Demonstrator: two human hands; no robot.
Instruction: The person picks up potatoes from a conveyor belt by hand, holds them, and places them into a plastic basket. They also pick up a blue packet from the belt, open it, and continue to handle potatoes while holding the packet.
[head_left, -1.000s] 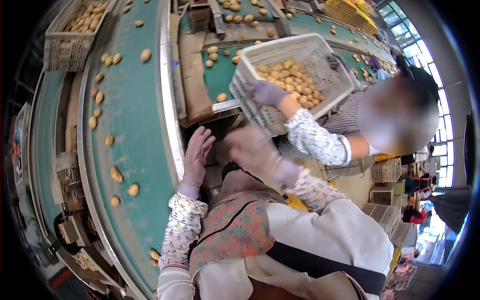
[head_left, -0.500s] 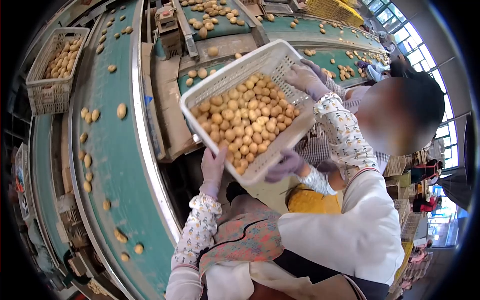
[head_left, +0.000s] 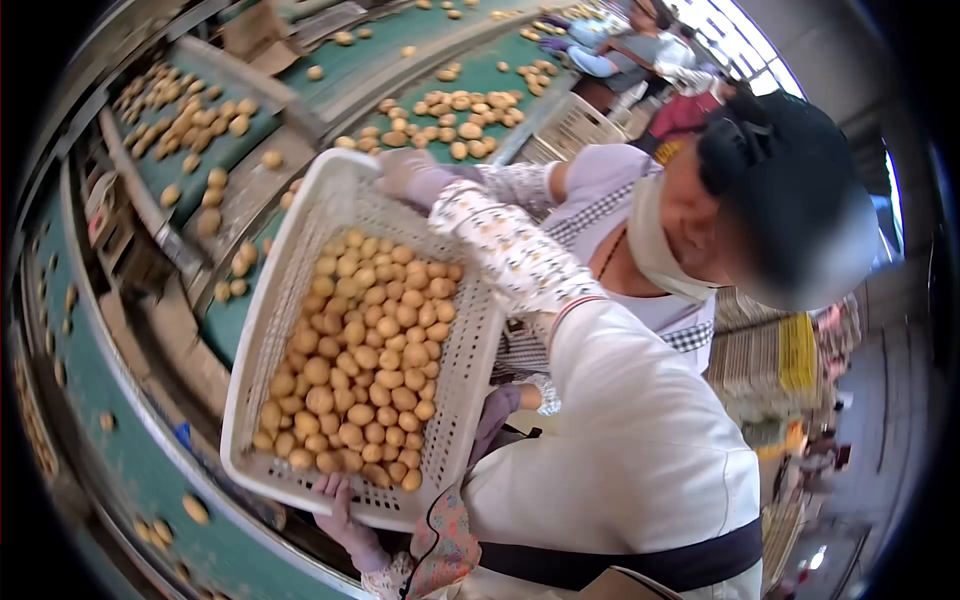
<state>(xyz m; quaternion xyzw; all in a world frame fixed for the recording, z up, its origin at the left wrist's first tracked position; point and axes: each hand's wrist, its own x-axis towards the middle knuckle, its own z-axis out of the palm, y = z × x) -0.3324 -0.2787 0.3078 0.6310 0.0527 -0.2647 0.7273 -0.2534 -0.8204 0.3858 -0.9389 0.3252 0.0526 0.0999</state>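
Note:
A white plastic crate (head_left: 467, 372) holds many small potatoes (head_left: 360, 350) and is tilted, its potatoes gathered toward the lower part. My left hand (head_left: 345, 515), in a pale purple glove, is closed on the crate's near rim. At the far end my right hand (head_left: 412, 178), gloved too, grips the rim. A co-worker (head_left: 610, 230) stands close on the right; their purple-gloved hand (head_left: 492, 420) is at the crate's right side, and whether it still grips is hidden. Their other hand is mostly behind my right arm.
Green conveyor belts (head_left: 110, 440) carrying loose potatoes run along the left and the back. A wooden chute (head_left: 235, 180) lies beyond the crate. More people (head_left: 640, 50) work at the far belt. Stacked crates (head_left: 765, 360) stand at the right.
My view has turned right. The crate, still in my hands, has swung to a more upright angle in view. Its potatoes remain inside, and the co-worker appears closer.

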